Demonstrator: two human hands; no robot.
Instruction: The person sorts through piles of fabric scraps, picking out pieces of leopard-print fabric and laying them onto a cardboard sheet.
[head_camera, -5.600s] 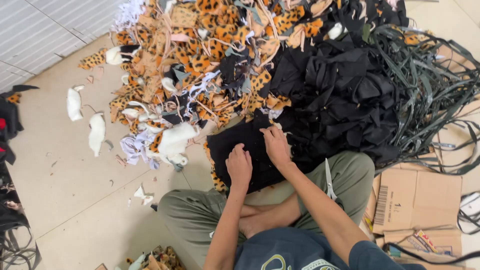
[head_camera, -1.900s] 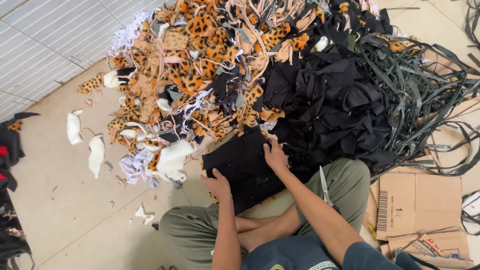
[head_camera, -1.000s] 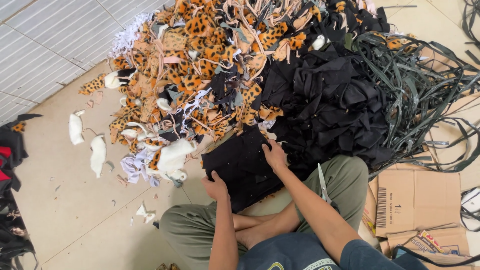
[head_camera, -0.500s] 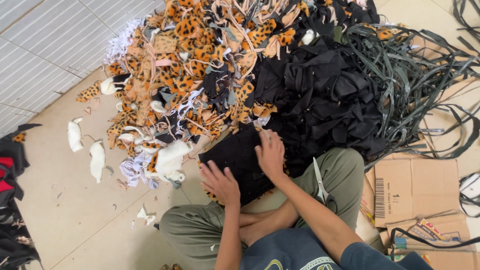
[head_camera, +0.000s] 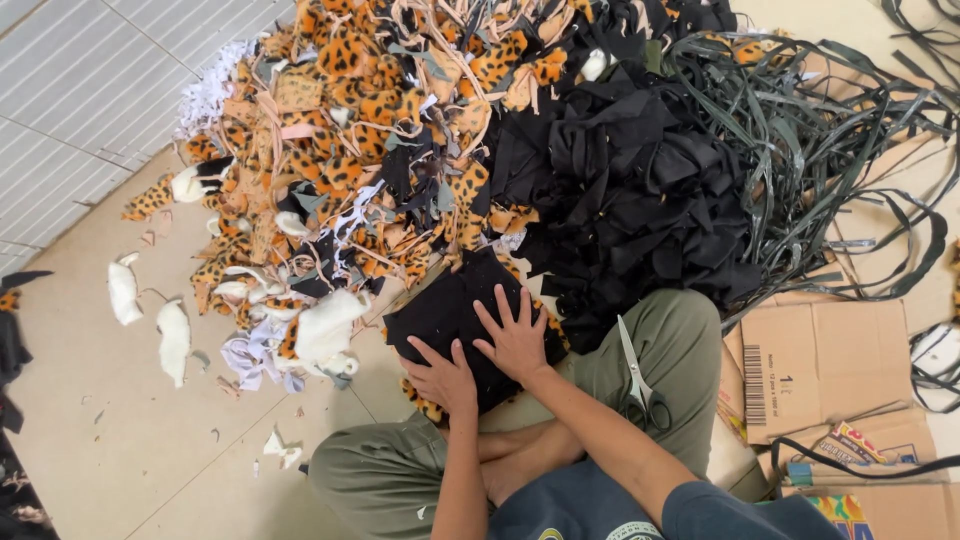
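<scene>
Both hands flat on black cloth (head_camera: 450, 310); scissors (head_camera: 640, 385) on rt knee, scrap pile (head_camera: 400, 150) ahead.

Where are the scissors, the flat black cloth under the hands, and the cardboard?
scissors (head_camera: 634, 372), head view, on the blades over the right thigh.
black cloth (head_camera: 440, 310), head view, on its bare upper part.
cardboard (head_camera: 840, 360), head view, on the flat panel.

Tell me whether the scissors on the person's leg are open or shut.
Shut. The scissors lie on the green trouser leg with both blades together as one narrow point, handles side by side.
</scene>
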